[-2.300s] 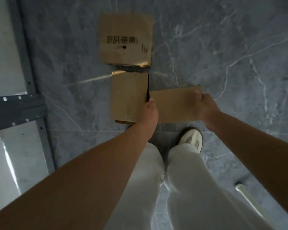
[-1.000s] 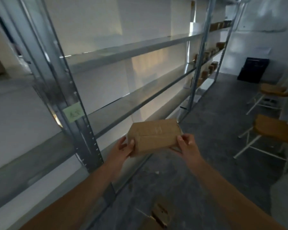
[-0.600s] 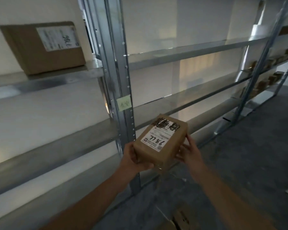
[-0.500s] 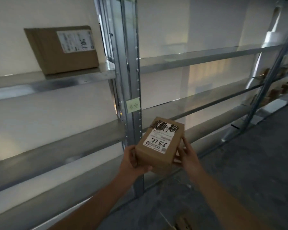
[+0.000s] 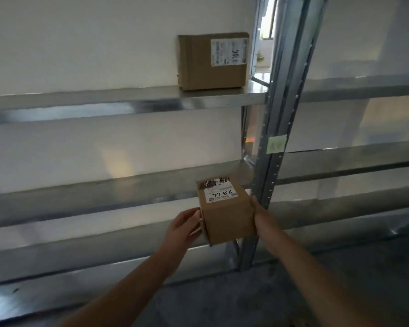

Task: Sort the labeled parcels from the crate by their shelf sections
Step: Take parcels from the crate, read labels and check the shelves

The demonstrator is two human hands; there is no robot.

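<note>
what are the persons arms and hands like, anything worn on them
The left forearm and right forearm are bare to the picture's edge, with no sleeve in view. The left hand and right hand wear no gloves. No watch, ring or bracelet shows on the visible parts.

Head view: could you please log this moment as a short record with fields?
Held parcel: small brown box, white label facing the camera, handwritten digits
Left hand: grips the box's left side
Right hand: holds its right side
Shelved parcel: larger brown box on the upper shelf, left of the metal upright
Upright: pale green note stuck on it, writing unreadable
</note>
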